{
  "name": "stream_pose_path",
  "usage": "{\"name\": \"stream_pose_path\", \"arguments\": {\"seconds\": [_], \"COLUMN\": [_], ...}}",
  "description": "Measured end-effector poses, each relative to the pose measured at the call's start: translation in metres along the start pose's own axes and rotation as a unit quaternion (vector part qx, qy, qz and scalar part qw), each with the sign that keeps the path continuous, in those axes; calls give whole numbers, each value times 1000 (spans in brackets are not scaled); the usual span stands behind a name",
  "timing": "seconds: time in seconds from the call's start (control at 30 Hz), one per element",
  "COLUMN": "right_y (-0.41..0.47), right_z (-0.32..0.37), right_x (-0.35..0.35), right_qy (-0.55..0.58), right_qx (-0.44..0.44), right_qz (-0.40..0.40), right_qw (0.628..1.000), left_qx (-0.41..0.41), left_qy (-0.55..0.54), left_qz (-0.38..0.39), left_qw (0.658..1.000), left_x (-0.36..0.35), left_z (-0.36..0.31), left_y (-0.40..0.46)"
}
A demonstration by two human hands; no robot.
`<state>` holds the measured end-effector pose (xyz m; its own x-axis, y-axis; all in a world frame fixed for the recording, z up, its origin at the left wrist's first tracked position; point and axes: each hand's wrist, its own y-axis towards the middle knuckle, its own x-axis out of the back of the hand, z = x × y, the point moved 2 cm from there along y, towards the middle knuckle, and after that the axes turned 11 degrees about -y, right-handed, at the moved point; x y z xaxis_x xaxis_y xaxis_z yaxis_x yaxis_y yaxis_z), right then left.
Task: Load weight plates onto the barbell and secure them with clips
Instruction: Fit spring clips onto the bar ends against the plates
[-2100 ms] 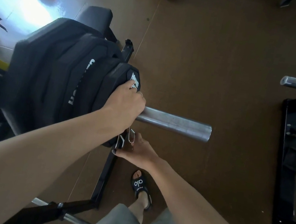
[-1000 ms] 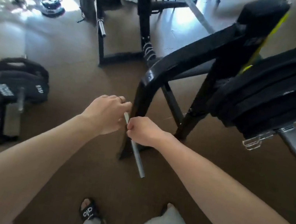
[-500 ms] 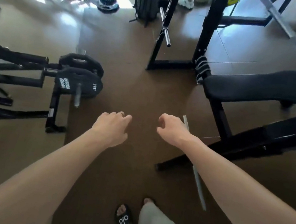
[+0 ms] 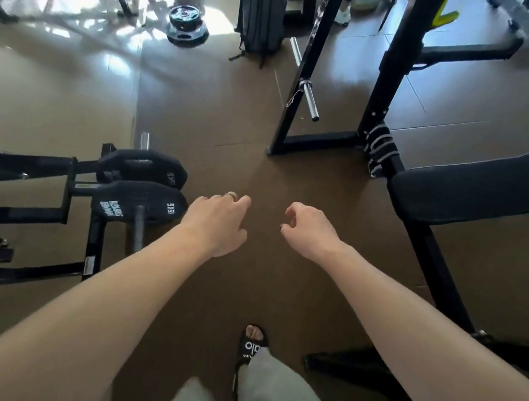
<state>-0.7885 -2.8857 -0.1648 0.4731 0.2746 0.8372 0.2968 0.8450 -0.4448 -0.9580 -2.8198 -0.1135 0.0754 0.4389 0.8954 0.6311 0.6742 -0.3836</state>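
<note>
Both my hands hang empty in front of me over the brown floor. My left hand (image 4: 218,219) has loosely curled fingers and a ring, and sits just right of a black 15 kg weight plate (image 4: 137,206) on a low storage rack. A second black plate (image 4: 147,166) is stored behind it. My right hand (image 4: 308,231) is also loosely curled and holds nothing. A bare barbell end (image 4: 308,98) with a spring clip (image 4: 295,92) on it rests on a black squat rack further ahead. The loaded barbell is out of view.
A black padded bench (image 4: 486,190) stands at right, its frame leg (image 4: 437,279) reaching down beside my right arm. The plate rack frame (image 4: 11,212) fills the left. A black backpack (image 4: 261,17) and a stack of small plates (image 4: 186,26) lie far ahead. My sandalled foot (image 4: 252,347) is below.
I have turned away from the loaded barbell sleeve and its clip. Both hands have let go and come apart. The view has swung toward the plate storage rack at left.
</note>
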Motion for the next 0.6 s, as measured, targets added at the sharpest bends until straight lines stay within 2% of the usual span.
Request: {"name": "stream_pose_path", "arguments": {"seconds": [0.2, 0.3, 0.6], "right_y": [108, 159, 436], "right_z": [13, 15, 14], "right_x": [56, 85, 123], "right_qy": [22, 32, 84], "right_qx": [-42, -61, -161], "right_qz": [5, 7, -21], "right_qw": [999, 998, 983], "left_qx": [-17, -37, -79], "left_qy": [16, 23, -8], "left_qz": [28, 19, 10], "left_qw": [999, 999, 997], "left_x": [59, 85, 115], "left_z": [40, 52, 138], "left_y": [120, 178, 442]}}
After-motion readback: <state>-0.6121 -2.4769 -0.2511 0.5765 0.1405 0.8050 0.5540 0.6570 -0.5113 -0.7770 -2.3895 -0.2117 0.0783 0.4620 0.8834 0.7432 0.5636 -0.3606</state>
